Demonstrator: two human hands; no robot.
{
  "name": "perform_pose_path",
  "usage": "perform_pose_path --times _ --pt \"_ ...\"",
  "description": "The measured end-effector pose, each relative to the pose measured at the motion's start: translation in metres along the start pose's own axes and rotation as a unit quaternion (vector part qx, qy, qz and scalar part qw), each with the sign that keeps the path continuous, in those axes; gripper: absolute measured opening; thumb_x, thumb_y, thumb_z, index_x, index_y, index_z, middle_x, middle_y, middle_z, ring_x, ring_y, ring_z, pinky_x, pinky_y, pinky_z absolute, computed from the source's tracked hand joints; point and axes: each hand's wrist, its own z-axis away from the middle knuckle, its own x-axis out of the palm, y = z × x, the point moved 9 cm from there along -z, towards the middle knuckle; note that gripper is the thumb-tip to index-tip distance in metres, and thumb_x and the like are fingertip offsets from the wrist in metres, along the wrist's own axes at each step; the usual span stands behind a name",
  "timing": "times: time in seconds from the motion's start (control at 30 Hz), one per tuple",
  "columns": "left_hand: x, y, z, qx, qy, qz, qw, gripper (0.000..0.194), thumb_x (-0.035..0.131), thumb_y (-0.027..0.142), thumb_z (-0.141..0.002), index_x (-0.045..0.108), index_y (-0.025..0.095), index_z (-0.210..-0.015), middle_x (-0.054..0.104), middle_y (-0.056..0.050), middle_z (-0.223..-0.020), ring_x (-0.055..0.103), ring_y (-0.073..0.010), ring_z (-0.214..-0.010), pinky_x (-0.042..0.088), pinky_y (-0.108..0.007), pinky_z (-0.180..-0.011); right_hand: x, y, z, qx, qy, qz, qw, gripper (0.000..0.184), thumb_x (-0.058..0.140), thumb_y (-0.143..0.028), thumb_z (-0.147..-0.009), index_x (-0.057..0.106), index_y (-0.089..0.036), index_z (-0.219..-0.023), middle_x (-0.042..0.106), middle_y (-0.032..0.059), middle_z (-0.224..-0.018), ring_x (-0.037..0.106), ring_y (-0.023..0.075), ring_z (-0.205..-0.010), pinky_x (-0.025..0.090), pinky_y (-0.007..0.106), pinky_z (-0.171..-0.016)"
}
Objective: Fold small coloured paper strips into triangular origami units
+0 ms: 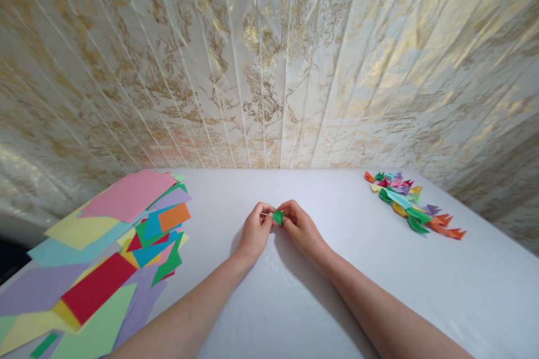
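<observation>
Between my two hands is a small piece of green folded paper, held just above the middle of the white table. My left hand pinches its left side between thumb and fingers. On the right side, my right hand grips it the same way, thumb toward me. The fingers cover the paper's edges, so its full folded shape is hidden.
Coloured paper sheets lie overlapping on the left, among them a pink sheet, a red sheet and an orange piece. Several small folded paper figures lie at the right. A gold-patterned curtain hangs behind the white table.
</observation>
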Motion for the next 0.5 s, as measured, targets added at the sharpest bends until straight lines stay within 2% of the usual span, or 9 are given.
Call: perform_pose_path --times 0.17,0.33,0.5 --pt "0.0036 -0.0011 0.0001 -0.003 -0.016 -0.004 1.000 0.012 0.058 0.030 -0.080 0.058 0.019 -0.085 0.064 -0.002 -0.087 0.065 -0.0137 -0.071 0.054 -0.027 -0.067 -0.0009 0.0038 -0.0006 0.004 0.001 -0.007 1.000 0.017 0.045 -0.017 -0.081 0.056 -0.020 -0.094 0.063 -0.0002 -0.080 0.058 0.0153 -0.071 0.044 0.027 -0.067" --pt "0.0065 0.0014 0.0015 0.005 -0.037 -0.011 0.999 0.015 0.058 0.034 -0.081 0.053 0.020 -0.081 0.063 0.000 -0.077 0.066 -0.0147 -0.070 0.053 -0.027 -0.066 -0.0011 0.0072 -0.0021 0.008 0.002 -0.020 1.000 0.017 0.047 -0.019 -0.080 0.057 -0.020 -0.094 0.064 0.0001 -0.081 0.059 0.0151 -0.071 0.046 0.027 -0.067" --pt "0.0035 0.0006 0.0000 0.010 -0.028 -0.015 0.999 0.009 0.057 0.026 -0.080 0.052 0.019 -0.081 0.063 0.001 -0.074 0.065 -0.0136 -0.067 0.052 -0.026 -0.065 0.0014 0.0095 -0.0040 0.030 -0.010 -0.087 0.996 0.024 0.044 -0.016 -0.073 0.056 -0.019 -0.093 0.063 -0.0005 -0.081 0.061 0.0143 -0.070 0.046 0.028 -0.067"
